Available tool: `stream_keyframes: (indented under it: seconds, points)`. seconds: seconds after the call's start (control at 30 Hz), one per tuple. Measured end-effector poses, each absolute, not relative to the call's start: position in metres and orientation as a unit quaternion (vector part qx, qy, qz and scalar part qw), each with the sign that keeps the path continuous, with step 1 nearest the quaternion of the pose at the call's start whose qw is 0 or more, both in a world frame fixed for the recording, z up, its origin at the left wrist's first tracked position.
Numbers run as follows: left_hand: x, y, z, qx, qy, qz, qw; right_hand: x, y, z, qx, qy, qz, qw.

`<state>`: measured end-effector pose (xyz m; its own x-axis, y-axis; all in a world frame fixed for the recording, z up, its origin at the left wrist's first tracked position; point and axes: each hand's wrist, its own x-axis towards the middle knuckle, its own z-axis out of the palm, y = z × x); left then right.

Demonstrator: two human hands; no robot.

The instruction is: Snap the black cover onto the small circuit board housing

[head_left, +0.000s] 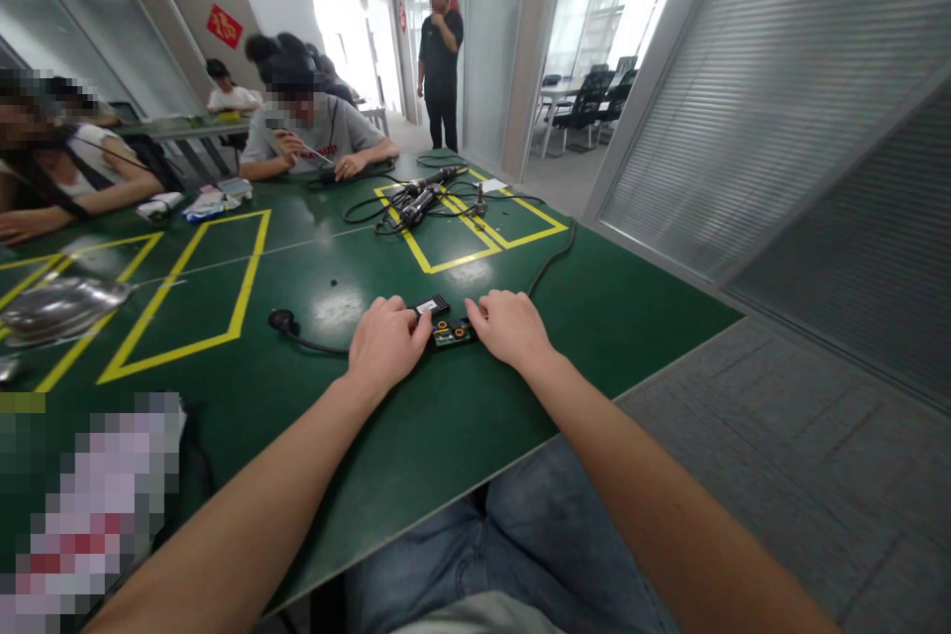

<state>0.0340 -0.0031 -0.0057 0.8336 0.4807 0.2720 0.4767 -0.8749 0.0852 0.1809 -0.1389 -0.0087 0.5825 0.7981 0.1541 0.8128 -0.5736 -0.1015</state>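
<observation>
An opened black device (pixel 452 333) with a green circuit board and copper-coloured rings lies on the green table (pixel 334 461) between my hands. My left hand (pixel 389 341) grips its left end, the fingers curled round it. At the other end my right hand (pixel 512 325) has its fingers bent over the device's edge. Just behind the board sits a black cover (pixel 431 305) with a white label, close to my left fingertips. A black cable leads left to a plug (pixel 282 321), and another cable (pixel 554 263) runs away behind my right hand.
Black tools with coiled cables (pixel 420 203) lie within yellow tape rectangles further back. A shiny metal tray (pixel 63 307) is at the left, a blurred package (pixel 111 505) at the near left. Across the table a person (pixel 312 134) works; another person (pixel 441 59) stands behind.
</observation>
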Motion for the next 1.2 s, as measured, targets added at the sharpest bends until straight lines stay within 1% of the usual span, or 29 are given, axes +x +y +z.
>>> stream_keyframes:
  seconds: [0.27, 0.37, 0.47, 0.53, 0.63, 0.73, 0.83, 0.93, 1.03, 1.2]
  points:
    - [0.034, 0.001, -0.011, 0.964, 0.228, 0.139, 0.011, 0.183, -0.139, -0.009, -0.882, -0.465, -0.032, 0.068]
    - [0.034, 0.002, -0.014, 0.958, 0.233, 0.165, 0.025, 0.184, -0.138, -0.010, -0.882, -0.464, -0.028, 0.078]
    - [0.034, 0.006, -0.021, 0.940, 0.236, 0.238, 0.061, 0.185, -0.138, -0.011, -0.883, -0.460, -0.025, 0.089]
    - [0.036, 0.010, -0.025, 0.932, 0.228, 0.262, 0.103, 0.185, -0.138, -0.011, -0.882, -0.461, -0.024, 0.091]
    - [0.038, 0.016, -0.029, 0.929, 0.242, 0.229, 0.163, 0.186, -0.139, -0.011, -0.879, -0.468, -0.023, 0.091]
    - [0.037, 0.018, -0.027, 0.924, 0.255, 0.217, 0.186, 0.187, -0.140, -0.010, -0.876, -0.473, -0.020, 0.092]
    - [0.034, 0.016, -0.024, 0.923, 0.205, 0.254, 0.206, 0.189, -0.141, -0.010, -0.877, -0.472, -0.010, 0.094]
    - [0.031, 0.011, -0.022, 0.931, 0.101, 0.276, 0.219, 0.191, -0.141, -0.011, -0.876, -0.473, -0.005, 0.100]
    - [0.029, 0.005, -0.021, 0.950, 0.015, 0.244, 0.196, 0.192, -0.141, -0.012, -0.873, -0.476, -0.003, 0.105]
    - [0.029, 0.003, -0.021, 0.962, -0.004, 0.208, 0.176, 0.193, -0.141, -0.012, -0.870, -0.479, 0.004, 0.118]
